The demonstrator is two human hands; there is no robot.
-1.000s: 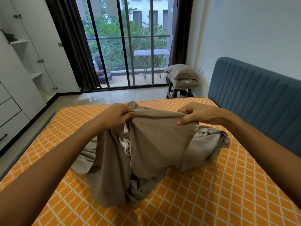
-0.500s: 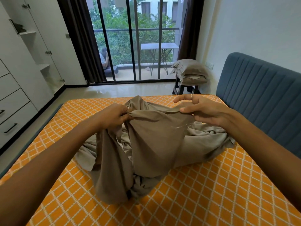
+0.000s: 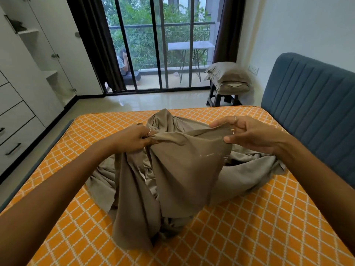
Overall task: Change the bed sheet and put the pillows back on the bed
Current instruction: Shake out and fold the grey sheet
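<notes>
Gripping bunched taupe sheet [image 3: 184, 169] with left hand [image 3: 134, 139], right hand [image 3: 247, 134] pinching its edge loosely, pillows [image 3: 228, 79] stacked on stool [image 3: 217, 96] well beyond right hand, headboard [image 3: 311, 104] just right.

Both forearms are bare right up to the lower edge of the view, with no sleeve, watch or bracelet on either wrist. The left hand [image 3: 134, 139] wears one thin, pale metal ring [image 3: 149, 129], a plain band. The right hand [image 3: 249, 134] wears a similar slim ring [image 3: 234, 118] on an upper finger, and a second small glint of metal [image 3: 233, 132] shows on a lower one.
</notes>
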